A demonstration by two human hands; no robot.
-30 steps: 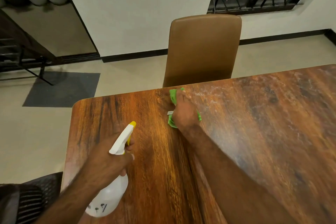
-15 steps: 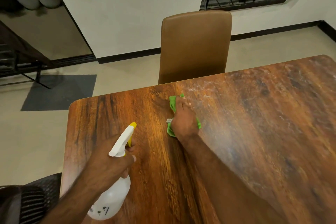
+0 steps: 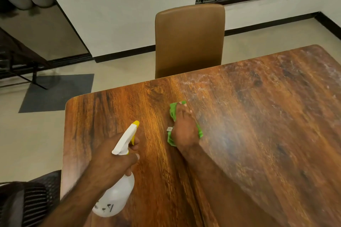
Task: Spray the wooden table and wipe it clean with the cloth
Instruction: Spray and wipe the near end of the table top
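Looks about half done. Holding the bottle (image 3: 118,195) in the left hand (image 3: 112,160), grip curled round its neck, over the near left of the surface (image 3: 258,134). Pressing the cloth (image 3: 172,110) down mid-surface with the right hand (image 3: 184,129), grip spread flat. Not yet wiped: white smears (image 3: 195,84) far and right.

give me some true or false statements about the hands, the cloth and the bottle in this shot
1. The left hand grips a white spray bottle. True.
2. The right hand rests on a green cloth on the wooden table. True.
3. The bottle's nozzle tip is red. False: it is yellow.
4. The cloth hangs over the chair back. False: it lies on the table; the brown chair stands at the table's far edge.
5. Whitish smears show on the table beyond the cloth. True.
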